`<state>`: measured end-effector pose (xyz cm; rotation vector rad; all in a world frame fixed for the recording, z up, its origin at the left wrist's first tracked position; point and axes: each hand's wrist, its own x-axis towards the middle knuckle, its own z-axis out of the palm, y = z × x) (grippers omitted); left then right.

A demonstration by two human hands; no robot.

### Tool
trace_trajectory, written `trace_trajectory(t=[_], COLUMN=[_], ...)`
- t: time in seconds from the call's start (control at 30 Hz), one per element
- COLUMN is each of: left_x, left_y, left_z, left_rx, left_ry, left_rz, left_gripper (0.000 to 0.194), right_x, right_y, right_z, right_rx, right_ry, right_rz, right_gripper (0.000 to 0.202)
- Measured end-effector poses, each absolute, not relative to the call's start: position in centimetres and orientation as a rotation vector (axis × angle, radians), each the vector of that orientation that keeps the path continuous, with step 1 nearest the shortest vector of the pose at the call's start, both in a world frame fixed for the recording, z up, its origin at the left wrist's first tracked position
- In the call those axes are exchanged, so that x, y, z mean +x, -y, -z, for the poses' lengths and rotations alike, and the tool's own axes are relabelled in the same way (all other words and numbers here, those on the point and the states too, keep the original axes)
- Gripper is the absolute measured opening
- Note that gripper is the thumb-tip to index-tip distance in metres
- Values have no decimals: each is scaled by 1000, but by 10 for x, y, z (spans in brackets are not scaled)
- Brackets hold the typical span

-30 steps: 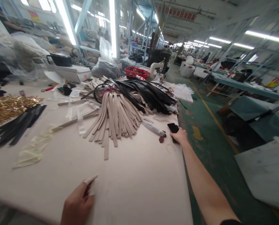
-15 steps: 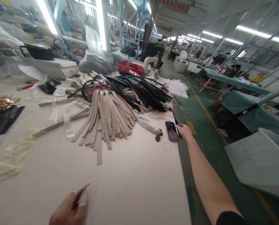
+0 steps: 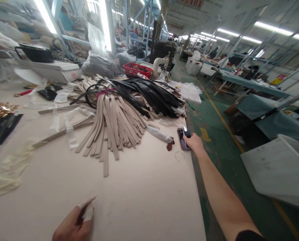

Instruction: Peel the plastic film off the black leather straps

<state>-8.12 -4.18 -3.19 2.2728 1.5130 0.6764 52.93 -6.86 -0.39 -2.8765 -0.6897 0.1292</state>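
At the far left, crinkled, shiny gold strips [image 3: 1, 110] are heaped behind flat black strips [image 3: 3, 130], and a thin yellowish sheet [image 3: 10, 172] is spread in wrinkles on the smooth, pale table [image 3: 141, 197]. The left hand [image 3: 71, 224] is seen at the near side, thumb and forefinger drawn almost together, their tips covered by whitish wraps [image 3: 88, 212]; whether anything is pinched there cannot be told. Near the middle, long, flat beige straps [image 3: 114, 127] with squared ends are fanned out, partly overlapped by slightly glossy black straps [image 3: 154, 97]. Just beside them, a narrow bundle in clear plastic [image 3: 159, 134] and small brown pieces [image 3: 170, 144] are seen. At the table's right edge, a dark rectangular phone [image 3: 186, 145] is placed just beneath the fingertips of the right hand [image 3: 196, 144], by whose closed fingers a dark flat panel [image 3: 187, 132] is gripped; whether the two are joined cannot be made out.
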Motion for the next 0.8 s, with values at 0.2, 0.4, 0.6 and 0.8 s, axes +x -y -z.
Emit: trace_trajectory(t=[0.2, 0.4, 0.6, 0.8], left_x=[-78, -78, -79, -75], left_y=[46, 51, 52, 55], left_z=[24, 18, 16, -68], left_rx=[2202, 2102, 2006, 2093], left_ry=[-1436, -1412, -1416, -1365], left_rz=[-751, -777, -766, -1053], left_gripper=[30, 28, 32, 28], right_x=[498, 503, 518, 519], right_y=[54, 43, 33, 34], right_z=[20, 19, 16, 17], right_rx=[-2969, -2984, -2977, -2966], right_ry=[744, 788, 793, 768], right_rz=[-102, -84, -123, -126], right_gripper=[82, 80, 88, 92])
